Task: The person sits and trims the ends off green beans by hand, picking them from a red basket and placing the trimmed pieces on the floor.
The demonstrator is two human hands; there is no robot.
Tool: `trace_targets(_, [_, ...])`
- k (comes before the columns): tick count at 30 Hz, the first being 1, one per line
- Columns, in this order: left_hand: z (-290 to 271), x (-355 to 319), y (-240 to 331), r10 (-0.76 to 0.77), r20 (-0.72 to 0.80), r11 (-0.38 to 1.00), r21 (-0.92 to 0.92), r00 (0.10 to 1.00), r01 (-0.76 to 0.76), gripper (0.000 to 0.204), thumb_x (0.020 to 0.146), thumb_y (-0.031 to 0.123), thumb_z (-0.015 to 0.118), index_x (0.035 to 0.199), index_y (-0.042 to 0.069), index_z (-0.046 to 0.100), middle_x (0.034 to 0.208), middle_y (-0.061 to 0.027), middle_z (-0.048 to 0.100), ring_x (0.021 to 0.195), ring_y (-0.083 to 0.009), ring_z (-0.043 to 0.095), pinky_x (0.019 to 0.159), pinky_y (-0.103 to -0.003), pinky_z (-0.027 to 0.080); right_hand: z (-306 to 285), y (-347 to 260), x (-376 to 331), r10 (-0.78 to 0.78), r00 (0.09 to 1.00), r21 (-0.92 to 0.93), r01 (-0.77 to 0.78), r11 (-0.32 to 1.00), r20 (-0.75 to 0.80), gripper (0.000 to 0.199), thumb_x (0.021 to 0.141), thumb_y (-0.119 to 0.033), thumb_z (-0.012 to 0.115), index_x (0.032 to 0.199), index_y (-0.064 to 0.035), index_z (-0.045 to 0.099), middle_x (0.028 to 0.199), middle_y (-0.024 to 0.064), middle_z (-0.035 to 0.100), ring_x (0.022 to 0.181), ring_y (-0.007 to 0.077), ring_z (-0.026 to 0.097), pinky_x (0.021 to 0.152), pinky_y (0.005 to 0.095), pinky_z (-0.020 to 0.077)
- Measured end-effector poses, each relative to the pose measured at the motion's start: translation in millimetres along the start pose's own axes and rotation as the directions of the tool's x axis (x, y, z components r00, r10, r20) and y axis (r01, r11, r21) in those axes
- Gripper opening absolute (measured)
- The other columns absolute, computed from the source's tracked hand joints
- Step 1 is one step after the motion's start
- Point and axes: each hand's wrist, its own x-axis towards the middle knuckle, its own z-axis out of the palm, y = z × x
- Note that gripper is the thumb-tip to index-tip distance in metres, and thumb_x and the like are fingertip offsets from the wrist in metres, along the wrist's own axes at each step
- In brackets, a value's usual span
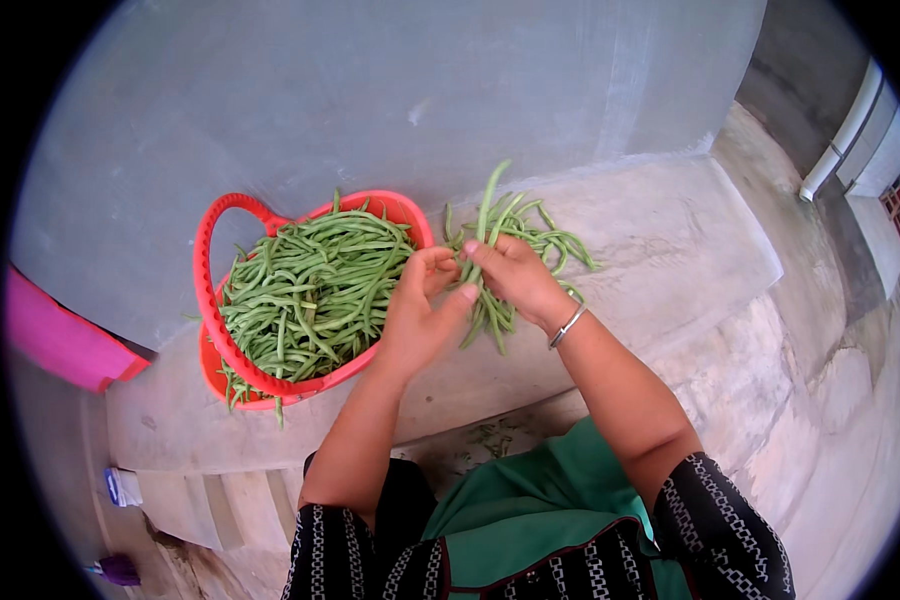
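A long green bean [489,195] stands up from between my two hands, beside the basket. My right hand [518,277], with a silver bracelet at its wrist, is closed around it. Fingers curled and thumb stretched toward the right hand, my left hand [427,309] meets the bean's lower part; its fingertips are partly hidden. Just behind and under my right hand lies a loose pile of green beans [560,243] on the concrete ledge. To the left, a red plastic basket [400,208] is heaped with green beans [315,285], its handle [206,270] tipped to the left.
The grey concrete ledge [670,230] runs along a grey wall [420,90]. A pink panel [65,335] is at far left. Bean scraps [492,437] lie below the ledge's near edge. A small blue-and-white box [123,487] sits at lower left, and a white pipe [842,130] at upper right.
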Motion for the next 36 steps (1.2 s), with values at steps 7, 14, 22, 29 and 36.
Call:
trace_targets(7, [14.1, 8.7, -8.7, -0.256, 0.228, 0.826, -0.453, 0.940, 0.335, 0.030, 0.093, 0.018, 0.049, 0.120, 0.005, 0.049, 0.111, -0.0056, 0.057, 0.102, -0.0154, 0.052, 0.089, -0.030, 0.041, 9.9, -0.1, -27.1, -0.166, 0.965, -0.528, 0.251, 0.811, 0.204, 0.023, 0.090, -0.020, 0.053, 0.098, 0.0007, 0.058, 0.075, 0.0016, 0.059, 0.069, 0.0105, 0.052, 0.066, 0.0276, 0.0445])
trace_targets(14, [3.8, 16.9, -2.0, -0.258, 0.173, 0.812, -0.494, 0.950, 0.311, 0.014, 0.092, 0.014, 0.044, 0.096, 0.003, 0.052, 0.079, -0.0056, 0.054, 0.072, -0.0146, 0.052, 0.065, -0.027, 0.042, -18.6, -18.5, -31.3, -0.286, 0.956, -0.436, 0.286, 0.853, 0.067, 0.020, 0.085, -0.014, 0.060, 0.102, -0.0042, 0.060, 0.066, 0.0024, 0.050, 0.060, 0.0101, 0.045, 0.058, 0.0290, 0.0414])
trace_targets(22, [-4.7, 11.7, 8.9, -0.339, 0.418, 0.680, -0.510, 0.843, 0.526, 0.018, 0.089, 0.018, 0.043, 0.088, 0.002, 0.051, 0.060, -0.0006, 0.041, 0.046, -0.0094, 0.034, 0.044, -0.023, 0.030, -20.1, -30.5, -39.1, -0.613, 0.782, -0.708, 0.493, 0.505, 0.108, 0.026, 0.079, -0.009, 0.065, 0.105, -0.0084, 0.059, 0.076, 0.0059, 0.053, 0.060, 0.0178, 0.053, 0.056, 0.0294, 0.0431])
trace_targets(29, [-3.4, 11.2, 6.2, -0.397, 0.324, 0.856, -0.207, 0.859, 0.474, 0.016, 0.089, 0.016, 0.045, 0.083, 0.003, 0.052, 0.057, 0.0014, 0.040, 0.045, -0.0074, 0.034, 0.042, -0.022, 0.028, -19.9, -31.7, -42.3, -0.649, 0.737, -0.838, 0.465, 0.284, 0.189, 0.017, 0.080, -0.021, 0.064, 0.092, -0.0091, 0.060, 0.080, 0.0087, 0.056, 0.066, 0.0285, 0.058, 0.057, 0.0355, 0.0472])
trace_targets(36, [-6.2, 8.2, 5.9, -0.364, 0.415, 0.880, -0.139, 0.834, 0.454, 0.017, 0.090, 0.017, 0.045, 0.084, 0.003, 0.051, 0.056, 0.0029, 0.038, 0.045, -0.0063, 0.033, 0.042, -0.022, 0.027, -17.6, -12.8, -33.5, -0.677, 0.689, -0.697, 0.618, 0.363, 0.259, 0.014, 0.085, -0.020, 0.059, 0.081, -0.0071, 0.058, 0.066, 0.0074, 0.050, 0.058, 0.0240, 0.052, 0.051, 0.0326, 0.0437])
